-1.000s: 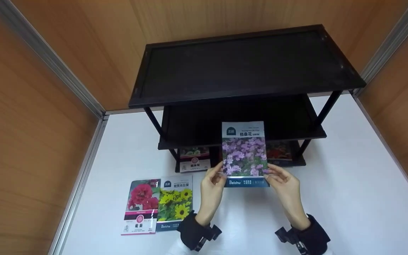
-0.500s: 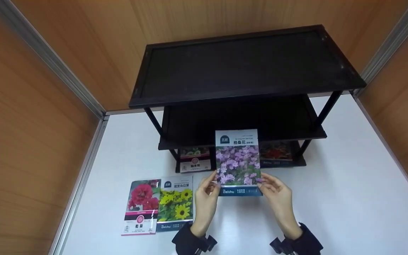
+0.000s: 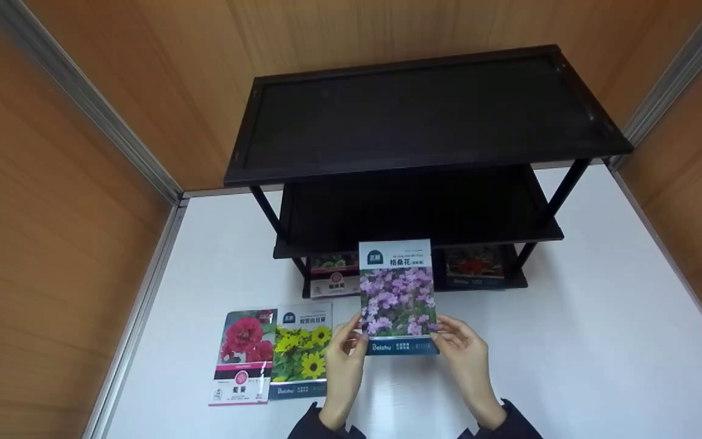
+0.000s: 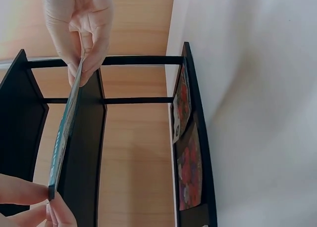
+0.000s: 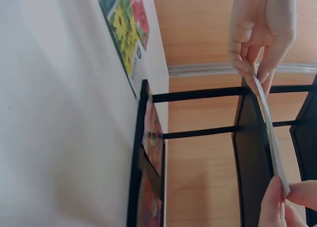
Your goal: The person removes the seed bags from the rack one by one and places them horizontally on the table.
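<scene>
Both hands hold one seed packet (image 3: 397, 299) with purple flowers by its lower side edges, raised in front of the black shelf rack (image 3: 424, 116). My left hand (image 3: 345, 372) pinches its left edge, and my right hand (image 3: 464, 363) pinches the right one. Seen edge-on in the left wrist view, the packet (image 4: 64, 133) runs between the right hand (image 4: 81, 29) above and left fingertips below. In the right wrist view, the left hand (image 5: 262, 29) is at the top. To the left lie a yellow-flower packet (image 3: 301, 353) and a pink-flower packet (image 3: 244, 353), side by side.
On the rack's bottom tier sit a white-and-pink packet (image 3: 331, 283) at left and a red-flower packet (image 3: 475, 263) at right. Another red packet (image 4: 190, 170) there shows in the left wrist view. Wood-grain panels (image 3: 64, 244) enclose the white table (image 3: 601, 341).
Both hands have drawn the purple-flower packet toward me and a little left, away from the rack. More of the red-flower packet on the bottom tier shows.
</scene>
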A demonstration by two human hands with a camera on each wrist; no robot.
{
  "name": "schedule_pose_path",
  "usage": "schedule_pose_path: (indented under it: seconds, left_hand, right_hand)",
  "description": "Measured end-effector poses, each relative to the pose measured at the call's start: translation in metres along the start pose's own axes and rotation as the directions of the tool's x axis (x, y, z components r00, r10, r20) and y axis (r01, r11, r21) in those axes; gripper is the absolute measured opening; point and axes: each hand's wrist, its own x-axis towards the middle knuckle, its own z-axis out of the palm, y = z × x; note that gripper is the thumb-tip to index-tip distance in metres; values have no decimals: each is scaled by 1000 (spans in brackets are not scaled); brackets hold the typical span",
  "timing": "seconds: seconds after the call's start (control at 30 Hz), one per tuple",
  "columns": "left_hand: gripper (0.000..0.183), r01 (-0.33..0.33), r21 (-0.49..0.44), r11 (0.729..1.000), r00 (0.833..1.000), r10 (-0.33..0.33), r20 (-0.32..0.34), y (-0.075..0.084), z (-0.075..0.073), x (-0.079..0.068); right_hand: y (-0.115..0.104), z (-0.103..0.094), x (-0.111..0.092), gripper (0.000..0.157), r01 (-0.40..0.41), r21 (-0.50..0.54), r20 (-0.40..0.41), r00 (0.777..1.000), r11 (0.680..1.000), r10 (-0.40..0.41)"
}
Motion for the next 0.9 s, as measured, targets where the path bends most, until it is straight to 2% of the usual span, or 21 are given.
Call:
schedule_pose_path:
  seconds: [0.37,0.5,0.9]
  left_hand:
    - [36,68,62,996,997,-66,-37,-17,-6,-11]
    - [35,88,93,992,995,-84,-54,-24,-7,-11]
    - [35,94,160,983,993,-82,-81,-36,-12,-5]
  right_hand:
    - [19,8,-10,35,-36,6,22,999,999,36]
    - [24,9,-11,36,-44,9,45,998,999,44]
    - [35,18,-9,35,-38,15,69,997,999,37]
